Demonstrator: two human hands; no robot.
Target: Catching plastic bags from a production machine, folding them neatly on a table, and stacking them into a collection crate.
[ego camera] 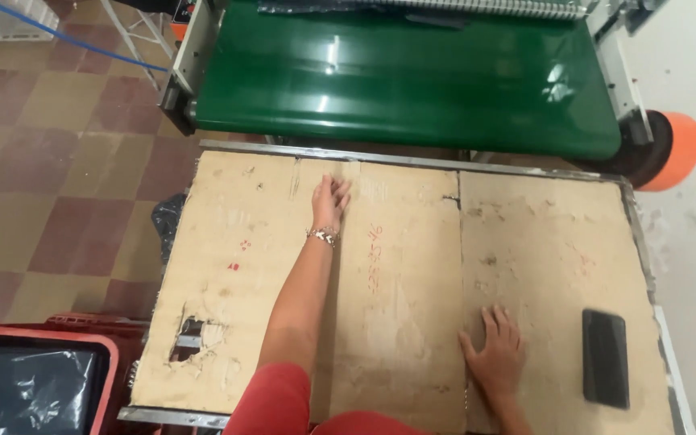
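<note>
My left hand [329, 201] lies flat, fingers together, on the far middle of a worn brown cardboard sheet [400, 282] that covers a metal-framed table. A beaded bracelet circles that wrist. My right hand [495, 350] rests palm down with fingers spread on the near right part of the cardboard. Neither hand holds anything. A black phone [605, 358] lies flat on the cardboard, just right of my right hand.
A green conveyor belt [404, 80] runs behind the table, with an orange wheel [674, 151] at its right end. A torn hole [191, 338] shows in the cardboard at near left. A red crate [34, 387] lined with black plastic stands on the tiled floor at left.
</note>
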